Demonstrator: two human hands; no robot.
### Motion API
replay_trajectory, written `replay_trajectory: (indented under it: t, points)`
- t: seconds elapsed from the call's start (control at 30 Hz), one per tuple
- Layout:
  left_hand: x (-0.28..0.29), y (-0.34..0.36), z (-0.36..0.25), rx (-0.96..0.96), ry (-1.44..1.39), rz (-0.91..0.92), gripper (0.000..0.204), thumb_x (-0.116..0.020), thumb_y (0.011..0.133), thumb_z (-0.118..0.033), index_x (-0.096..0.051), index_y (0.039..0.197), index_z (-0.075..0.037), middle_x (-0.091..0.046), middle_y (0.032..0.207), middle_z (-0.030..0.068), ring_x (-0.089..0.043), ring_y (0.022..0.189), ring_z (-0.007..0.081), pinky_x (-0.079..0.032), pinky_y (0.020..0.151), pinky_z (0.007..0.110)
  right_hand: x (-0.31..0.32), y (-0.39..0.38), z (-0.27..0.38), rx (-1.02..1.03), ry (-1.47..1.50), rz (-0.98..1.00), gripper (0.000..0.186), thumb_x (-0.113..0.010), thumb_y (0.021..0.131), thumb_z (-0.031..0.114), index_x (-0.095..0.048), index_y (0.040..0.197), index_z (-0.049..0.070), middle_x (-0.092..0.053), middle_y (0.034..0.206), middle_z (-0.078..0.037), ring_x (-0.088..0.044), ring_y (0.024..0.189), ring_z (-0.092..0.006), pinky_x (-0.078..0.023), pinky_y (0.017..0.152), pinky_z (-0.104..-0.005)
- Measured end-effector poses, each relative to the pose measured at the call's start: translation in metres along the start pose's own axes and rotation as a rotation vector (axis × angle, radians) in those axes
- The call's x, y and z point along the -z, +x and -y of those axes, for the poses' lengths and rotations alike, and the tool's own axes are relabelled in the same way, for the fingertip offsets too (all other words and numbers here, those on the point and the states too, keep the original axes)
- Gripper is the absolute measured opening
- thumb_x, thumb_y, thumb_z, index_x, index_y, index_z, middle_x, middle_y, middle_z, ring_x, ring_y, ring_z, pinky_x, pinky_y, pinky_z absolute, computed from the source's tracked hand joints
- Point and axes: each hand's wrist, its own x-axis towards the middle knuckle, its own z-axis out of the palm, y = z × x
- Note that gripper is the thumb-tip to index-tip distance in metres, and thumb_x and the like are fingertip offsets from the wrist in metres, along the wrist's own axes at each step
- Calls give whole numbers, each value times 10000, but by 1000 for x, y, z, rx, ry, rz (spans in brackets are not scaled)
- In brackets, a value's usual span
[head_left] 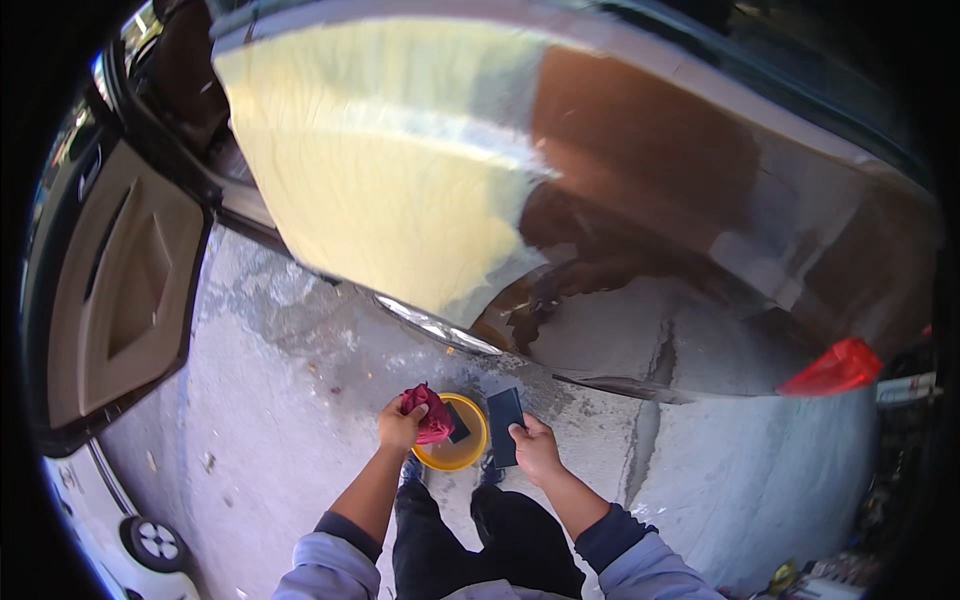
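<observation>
My left hand (401, 424) is closed on a crumpled dark red cloth (430, 412), held over the left side of a yellow basin (483, 432). Inside the basin is murky liquid, with a dark flat piece (458, 424) partly hidden by the cloth. To the right of the basin, my right hand (536, 447) grips a dark rectangular sanding block (505, 420), thumb on its face. In front of both hands stands a brown car panel (640, 140) with a large pale yellow filler patch (370, 140); neither hand touches it.
An open car door (130, 290) with beige trim stands at the left. A red tail light (835, 368) sits at the car's right end. The concrete floor (290, 400) has wet patches below the panel. A white car (130, 530) is at the lower left.
</observation>
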Motion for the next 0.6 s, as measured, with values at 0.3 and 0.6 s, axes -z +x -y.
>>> replay_trajectory:
  t: [0.3, 0.6]
  points:
    - [-60, -33, 128, 436, -617, 5, 499, -742, 1036, -385, -670, 1436, -95, -719, 1316, 51, -657, 1139, 173, -521, 983, 377, -21, 54, -88, -344, 73, 92, 297, -619, 1089, 100, -698, 1368, 39, -755, 1157, -13, -707, 986, -124, -564, 861, -298]
    - [-37, -79, 226, 346, -1019, -301, 292, -583, 1152, -206, -675, 1362, -26, -767, 1211, 48, -713, 1052, 144, -551, 979, 306, -88, 105, -256, -459, -547, 281, 473, -679, 1066, 267, -630, 1475, 35, -758, 1275, -132, -750, 1129, -256, -592, 986, -405]
